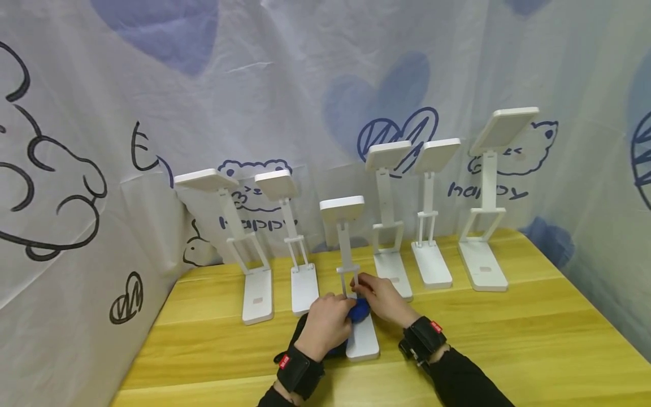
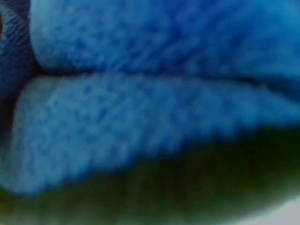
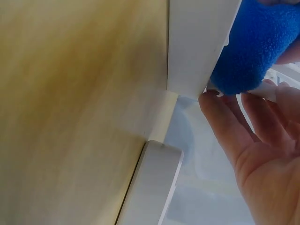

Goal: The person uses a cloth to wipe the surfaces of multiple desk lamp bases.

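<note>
A small white folding desk lamp [image 1: 363,342] stands upright at the front centre of the table, its head tilted forward. My left hand [image 1: 328,323] grips a blue fluffy cloth [image 1: 360,311] against the lamp's base, near the foot of its struts. Folds of this cloth [image 2: 140,112] fill the left wrist view, and a dark part of it hangs beneath that hand. My right hand [image 1: 385,298] pinches the lamp's lower strut with thumb and fingers. In the right wrist view, the cloth [image 3: 255,47] lies between the base and the fingers of this hand [image 3: 267,173].
Two similar lamps stand on the left, including a near one [image 1: 304,285] and an outer one [image 1: 257,297]. Three more stand on the right: [image 1: 394,271] nearest, a middle lamp [image 1: 432,265] and a tall lamp [image 1: 482,265]. A printed curtain [image 1: 305,113] hangs behind the wooden table [image 1: 534,339].
</note>
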Action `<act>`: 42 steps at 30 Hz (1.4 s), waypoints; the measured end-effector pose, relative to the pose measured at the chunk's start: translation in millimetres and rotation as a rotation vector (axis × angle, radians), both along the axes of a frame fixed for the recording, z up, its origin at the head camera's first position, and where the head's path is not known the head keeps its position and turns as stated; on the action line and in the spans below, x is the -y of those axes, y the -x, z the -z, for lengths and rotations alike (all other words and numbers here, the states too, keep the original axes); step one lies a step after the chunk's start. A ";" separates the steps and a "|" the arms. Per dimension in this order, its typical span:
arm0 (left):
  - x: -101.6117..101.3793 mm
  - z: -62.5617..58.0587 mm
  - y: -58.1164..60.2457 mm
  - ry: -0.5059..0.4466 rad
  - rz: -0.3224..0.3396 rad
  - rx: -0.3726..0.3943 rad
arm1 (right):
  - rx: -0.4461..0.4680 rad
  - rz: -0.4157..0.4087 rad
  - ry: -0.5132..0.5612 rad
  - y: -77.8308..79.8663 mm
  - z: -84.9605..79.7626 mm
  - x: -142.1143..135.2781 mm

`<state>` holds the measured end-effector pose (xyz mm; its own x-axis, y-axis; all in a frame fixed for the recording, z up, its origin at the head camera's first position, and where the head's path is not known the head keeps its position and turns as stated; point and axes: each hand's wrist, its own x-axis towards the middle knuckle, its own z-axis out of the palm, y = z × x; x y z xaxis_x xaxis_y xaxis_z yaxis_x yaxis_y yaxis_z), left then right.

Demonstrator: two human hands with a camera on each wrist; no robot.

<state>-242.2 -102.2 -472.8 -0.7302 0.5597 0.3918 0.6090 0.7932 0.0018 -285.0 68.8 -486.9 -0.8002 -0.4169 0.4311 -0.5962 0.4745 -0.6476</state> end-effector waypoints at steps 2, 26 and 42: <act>0.0 2.1 0.9 0.017 0.020 -0.016 | -0.005 -0.003 -0.008 1.0 1.1 0.0; 6.5 -5.7 -19.8 0.119 0.191 0.204 | -0.033 -0.017 0.001 3.4 3.9 -1.4; 28.5 -18.1 -20.3 0.018 0.281 0.391 | -0.040 -0.041 -0.004 3.7 3.6 -2.7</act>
